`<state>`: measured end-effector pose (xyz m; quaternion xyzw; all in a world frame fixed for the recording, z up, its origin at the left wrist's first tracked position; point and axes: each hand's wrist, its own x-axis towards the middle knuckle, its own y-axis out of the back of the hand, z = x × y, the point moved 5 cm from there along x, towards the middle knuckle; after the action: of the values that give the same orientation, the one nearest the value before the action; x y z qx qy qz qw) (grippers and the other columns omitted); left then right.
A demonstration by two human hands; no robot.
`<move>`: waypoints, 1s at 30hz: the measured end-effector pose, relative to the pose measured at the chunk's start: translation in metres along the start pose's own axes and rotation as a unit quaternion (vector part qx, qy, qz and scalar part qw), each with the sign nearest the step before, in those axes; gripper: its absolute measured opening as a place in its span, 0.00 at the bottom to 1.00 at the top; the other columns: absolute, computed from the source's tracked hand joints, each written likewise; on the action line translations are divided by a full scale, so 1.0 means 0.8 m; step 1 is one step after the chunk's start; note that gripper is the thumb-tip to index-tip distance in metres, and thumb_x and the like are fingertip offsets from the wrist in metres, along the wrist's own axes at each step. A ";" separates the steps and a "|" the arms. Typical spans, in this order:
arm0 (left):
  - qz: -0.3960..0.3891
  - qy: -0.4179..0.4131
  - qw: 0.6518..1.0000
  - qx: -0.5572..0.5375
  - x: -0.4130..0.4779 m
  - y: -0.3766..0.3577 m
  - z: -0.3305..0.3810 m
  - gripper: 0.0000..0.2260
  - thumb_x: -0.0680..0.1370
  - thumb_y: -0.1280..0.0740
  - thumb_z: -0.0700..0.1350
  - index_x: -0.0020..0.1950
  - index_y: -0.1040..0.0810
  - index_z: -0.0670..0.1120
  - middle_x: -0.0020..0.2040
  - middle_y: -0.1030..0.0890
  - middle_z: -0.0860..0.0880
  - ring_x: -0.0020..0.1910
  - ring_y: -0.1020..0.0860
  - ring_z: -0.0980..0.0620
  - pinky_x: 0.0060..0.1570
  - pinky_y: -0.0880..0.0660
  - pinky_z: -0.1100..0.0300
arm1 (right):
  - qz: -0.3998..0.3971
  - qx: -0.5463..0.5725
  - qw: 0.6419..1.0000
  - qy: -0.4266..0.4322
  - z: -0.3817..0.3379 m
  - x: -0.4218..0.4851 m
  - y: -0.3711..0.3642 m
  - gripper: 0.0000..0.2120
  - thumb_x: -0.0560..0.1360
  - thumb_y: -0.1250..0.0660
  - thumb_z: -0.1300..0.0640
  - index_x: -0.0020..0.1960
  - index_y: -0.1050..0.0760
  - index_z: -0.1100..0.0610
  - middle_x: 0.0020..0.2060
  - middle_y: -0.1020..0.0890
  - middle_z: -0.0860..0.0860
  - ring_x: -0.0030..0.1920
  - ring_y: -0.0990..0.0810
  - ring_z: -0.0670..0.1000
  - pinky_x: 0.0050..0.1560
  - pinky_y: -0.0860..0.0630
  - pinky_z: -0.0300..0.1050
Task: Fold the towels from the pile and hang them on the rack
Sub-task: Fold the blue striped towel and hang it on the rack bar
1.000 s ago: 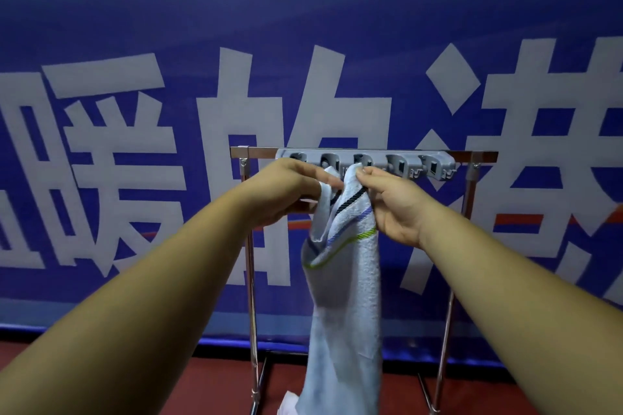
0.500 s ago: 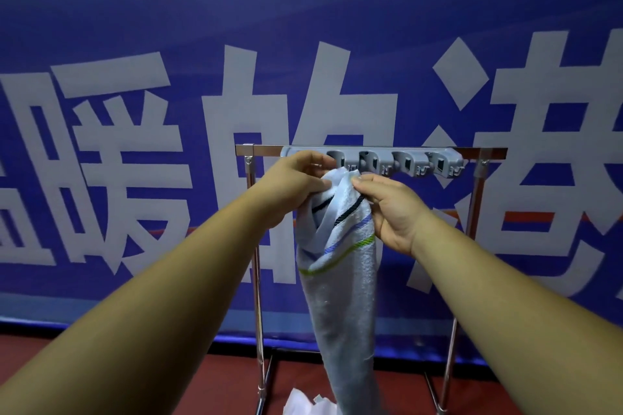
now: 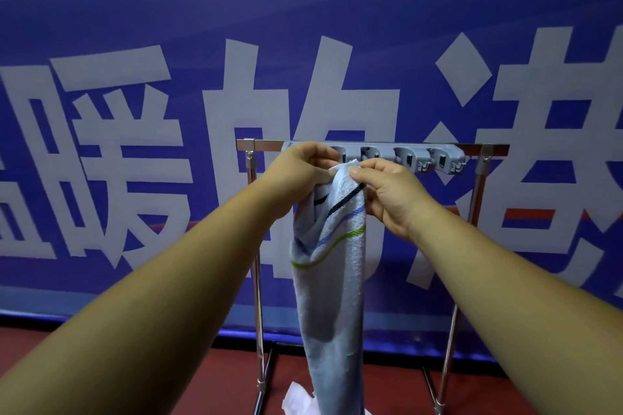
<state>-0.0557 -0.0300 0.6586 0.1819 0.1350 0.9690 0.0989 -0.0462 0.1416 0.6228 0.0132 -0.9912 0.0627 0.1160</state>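
A pale blue towel [image 3: 332, 293] with dark, blue and green stripes hangs long and narrow in front of the metal rack [image 3: 478, 149]. My left hand [image 3: 296, 175] grips its top left part just under the grey clip bar [image 3: 411, 158]. My right hand [image 3: 387, 192] pinches the towel's top corner between thumb and fingers, right below the bar's left clips. The towel's lower end reaches down past the frame's bottom edge.
A blue banner [image 3: 135, 27] with large white characters fills the wall behind the rack. White cloth [image 3: 298, 401] lies on the red floor by the rack's base. The rack's right clips [image 3: 445, 158] hold nothing.
Both hands have lifted the towel's top a little higher and closer to the left end of the clip bar. The towel hangs straighter.
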 end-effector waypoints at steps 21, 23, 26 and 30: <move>-0.047 -0.085 0.909 0.404 -0.030 0.049 0.014 0.08 0.82 0.30 0.42 0.53 0.17 0.56 0.52 0.18 0.54 0.46 0.20 0.56 0.39 0.22 0.65 | 0.122 -0.194 0.964 0.132 -0.061 0.005 -0.015 0.04 0.77 0.24 0.55 0.50 0.15 0.54 0.42 0.13 0.48 0.43 0.16 0.49 0.45 0.18 0.45; -0.071 -0.072 0.900 0.424 -0.034 0.051 0.015 0.10 0.82 0.31 0.42 0.51 0.16 0.57 0.45 0.17 0.56 0.42 0.18 0.56 0.38 0.24 0.67 | 0.128 -0.190 0.964 0.138 -0.067 0.001 -0.014 0.04 0.78 0.25 0.56 0.51 0.16 0.56 0.41 0.14 0.48 0.42 0.17 0.47 0.43 0.19 0.42; -0.116 -0.042 0.891 0.437 -0.040 0.057 0.010 0.14 0.84 0.36 0.40 0.51 0.18 0.58 0.43 0.18 0.57 0.42 0.16 0.53 0.41 0.20 0.64 | 0.145 -0.183 0.961 0.146 -0.074 0.000 -0.006 0.03 0.77 0.25 0.57 0.50 0.16 0.54 0.42 0.13 0.47 0.43 0.17 0.47 0.45 0.19 0.44; -0.093 -0.038 0.883 0.459 -0.044 0.079 0.016 0.09 0.86 0.38 0.54 0.51 0.21 0.55 0.46 0.18 0.54 0.47 0.19 0.52 0.41 0.26 0.62 | 0.151 -0.177 0.960 0.156 -0.082 0.001 0.008 0.02 0.77 0.25 0.57 0.49 0.16 0.54 0.42 0.14 0.48 0.43 0.17 0.47 0.42 0.22 0.41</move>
<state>-0.0277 -0.0953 0.6774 0.2299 0.5770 0.7775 0.0987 -0.0321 0.1564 0.6855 -0.1672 -0.9465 -0.0958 0.2588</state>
